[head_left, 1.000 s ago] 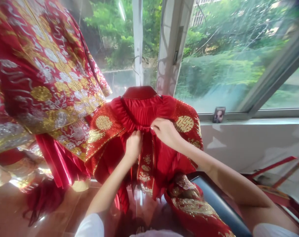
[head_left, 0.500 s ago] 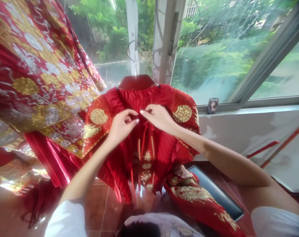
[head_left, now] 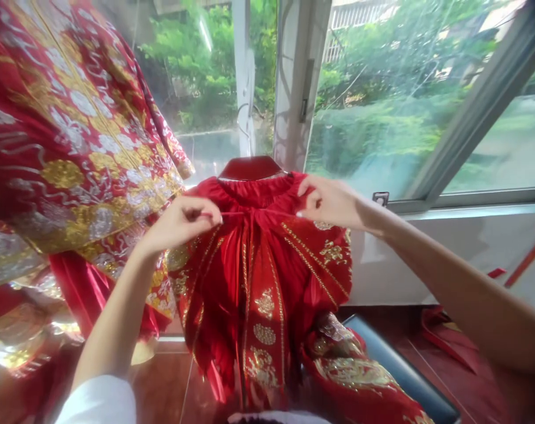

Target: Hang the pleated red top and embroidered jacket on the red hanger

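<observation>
A red pleated garment (head_left: 261,282) with gold embroidery hangs from a dark red hanger (head_left: 250,168) in front of a window. My left hand (head_left: 179,224) pinches a thin red cord (head_left: 221,214) that runs from the garment's neckline. My right hand (head_left: 329,203) grips the right edge of the gathered neckline. The two hands stand apart, on either side of the collar. The cord's far end is hidden among the red folds.
A large red, gold and silver brocade robe (head_left: 68,135) hangs close on the left. Gold-embroidered red cloth (head_left: 351,371) lies over a dark bench (head_left: 404,359) below. A window frame (head_left: 479,112) and white wall (head_left: 382,265) stand to the right, above a tiled floor (head_left: 161,383).
My hands have moved apart from the garment's centre, the left outward with the cord and the right up to the neckline. The garment's front now hangs straighter, showing its embroidered central panel.
</observation>
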Demonstrator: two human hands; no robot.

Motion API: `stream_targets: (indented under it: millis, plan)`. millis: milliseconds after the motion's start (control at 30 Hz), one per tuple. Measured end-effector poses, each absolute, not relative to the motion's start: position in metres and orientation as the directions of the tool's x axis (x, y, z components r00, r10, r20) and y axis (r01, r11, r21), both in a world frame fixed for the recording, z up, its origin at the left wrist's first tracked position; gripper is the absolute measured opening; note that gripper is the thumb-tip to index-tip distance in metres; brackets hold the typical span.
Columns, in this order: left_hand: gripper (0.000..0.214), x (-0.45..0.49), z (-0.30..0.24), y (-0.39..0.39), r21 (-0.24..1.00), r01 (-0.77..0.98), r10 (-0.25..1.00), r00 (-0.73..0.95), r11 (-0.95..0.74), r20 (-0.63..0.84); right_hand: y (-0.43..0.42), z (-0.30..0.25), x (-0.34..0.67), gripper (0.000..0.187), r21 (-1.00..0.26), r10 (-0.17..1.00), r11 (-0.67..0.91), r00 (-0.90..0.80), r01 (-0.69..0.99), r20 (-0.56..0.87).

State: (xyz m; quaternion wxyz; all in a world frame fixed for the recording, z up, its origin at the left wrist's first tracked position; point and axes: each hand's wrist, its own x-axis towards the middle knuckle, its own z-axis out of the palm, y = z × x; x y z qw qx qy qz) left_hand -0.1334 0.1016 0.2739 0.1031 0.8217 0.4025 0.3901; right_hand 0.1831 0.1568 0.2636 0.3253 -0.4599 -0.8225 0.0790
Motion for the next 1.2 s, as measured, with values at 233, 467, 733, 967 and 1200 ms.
stream_targets:
  millis: [233,467,733,967,1200]
  plan:
    - [0.014,-0.106,0.253,0.109,0.043,0.95,0.491,0.122,-0.311,0.863,0.141,0.264,0.155,0.021,-0.704,0.63,0.649,-0.721,0.287,0.288]
    - [0.013,-0.062,0.235,0.141,0.295,0.754,0.482,0.033,-0.587,0.876,0.158,0.237,0.109,0.021,-0.568,0.61,0.793,-0.281,0.22,0.741]
    - [0.011,-0.056,0.23,0.139,0.313,0.713,0.602,0.188,-0.627,0.776,0.17,0.215,0.105,0.05,-0.051,0.38,0.796,-0.433,0.603,0.817]
    - [0.01,-0.046,0.216,0.144,0.275,0.791,0.569,0.11,-0.547,0.815,0.174,0.213,0.103,0.05,0.102,0.372,0.67,-0.451,0.735,0.811]
    - [0.009,-0.047,0.212,0.146,0.329,0.688,0.522,0.084,-0.646,0.849,0.167,0.213,0.103,0.051,0.099,0.405,0.653,-0.456,0.751,0.792]
